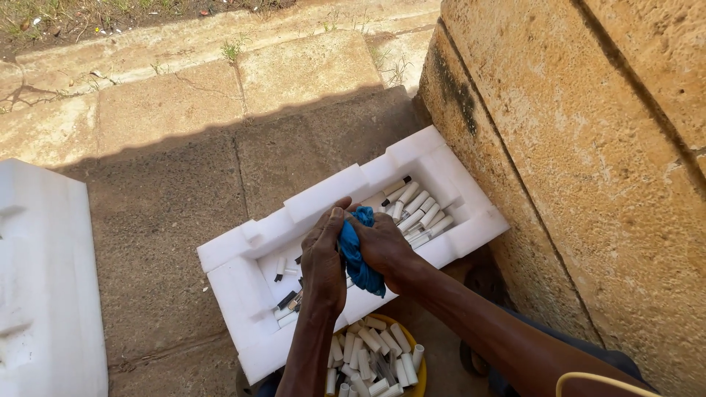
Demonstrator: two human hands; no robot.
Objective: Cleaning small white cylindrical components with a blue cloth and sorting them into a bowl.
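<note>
Wrapping the blue cloth [359, 259], both hands [323, 261] [382, 246] hide whatever lies inside.

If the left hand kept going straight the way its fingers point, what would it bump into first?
Probably the far wall of the white foam tray, just beyond the left hand, which grips a blue cloth. Depth is hard to judge.

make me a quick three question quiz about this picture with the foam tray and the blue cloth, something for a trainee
1. True or false: both hands grip the blue cloth.
2. Which container sits nearest the camera, below the white foam tray? A) yellow bowl B) metal bucket C) cardboard box
3. What small items lie in the tray's far end?

Key
1. True: the left hand and right hand close around it.
2. A: the yellow bowl, full of white tubes.
3. White cylindrical tubes with dark caps, in a row.
</note>
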